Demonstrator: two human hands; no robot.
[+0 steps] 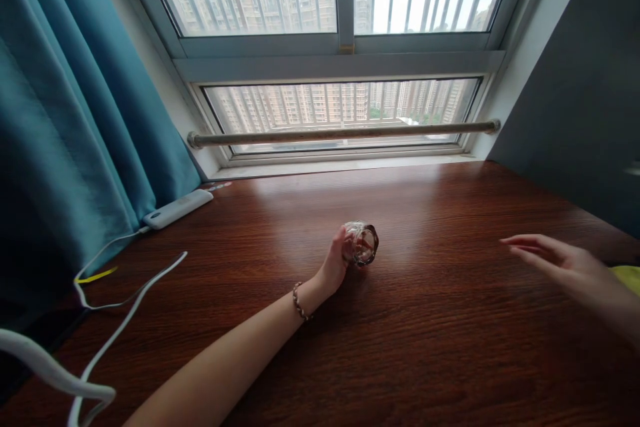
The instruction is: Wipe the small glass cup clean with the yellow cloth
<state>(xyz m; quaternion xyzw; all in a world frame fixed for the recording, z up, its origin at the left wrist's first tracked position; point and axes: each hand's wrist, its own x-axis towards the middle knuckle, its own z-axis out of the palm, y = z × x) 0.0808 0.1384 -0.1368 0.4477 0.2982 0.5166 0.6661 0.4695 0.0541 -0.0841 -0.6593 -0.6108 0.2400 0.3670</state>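
Note:
My left hand wraps around a small clear glass cup over the middle of the wooden table. The cup leans over, with its dark-edged, wavy end turned to the right; the fingers behind it show blurred through the glass. Whether the cup rests on the wood, I cannot tell. A beaded bracelet circles my left wrist. Out to the right, my right hand is above the tabletop, fingers stretched out and nothing in them. Just behind its wrist, a yellow-green thing is cut off by the picture's edge.
The reddish-brown table reaches the window sill, where a metal rail crosses the lower pane. At left lie a white power strip, white cables and a yellow strip, beside a blue curtain. A dark wall bounds the right.

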